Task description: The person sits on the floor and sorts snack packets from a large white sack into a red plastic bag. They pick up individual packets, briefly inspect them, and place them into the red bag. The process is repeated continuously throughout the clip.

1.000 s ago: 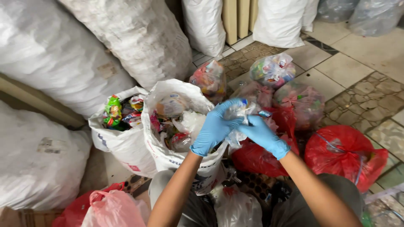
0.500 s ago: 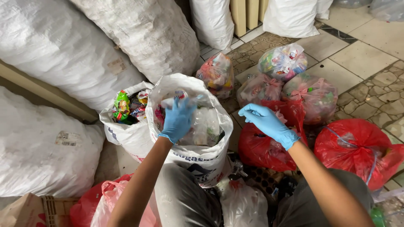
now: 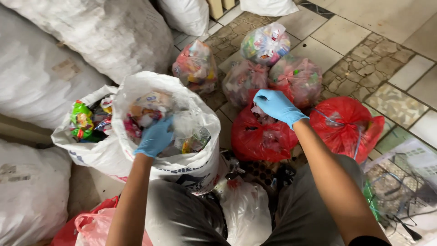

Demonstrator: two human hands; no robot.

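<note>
Blue-gloved left hand (image 3: 154, 136) inside white sack (image 3: 191, 164); right hand (image 3: 276, 105) in red bag (image 3: 261, 139)

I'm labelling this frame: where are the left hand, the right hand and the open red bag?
left hand (image 3: 154, 138), head view, back of glove.
right hand (image 3: 276, 105), head view, back of glove.
open red bag (image 3: 255, 141), head view, front wall.

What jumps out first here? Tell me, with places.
Two blue-gloved hands: the left hand is pushed into an open white sack full of colourful wrappers, and the right hand reaches into an open red bag at centre. Tied bags of litter sit on the tiled floor behind.
</note>
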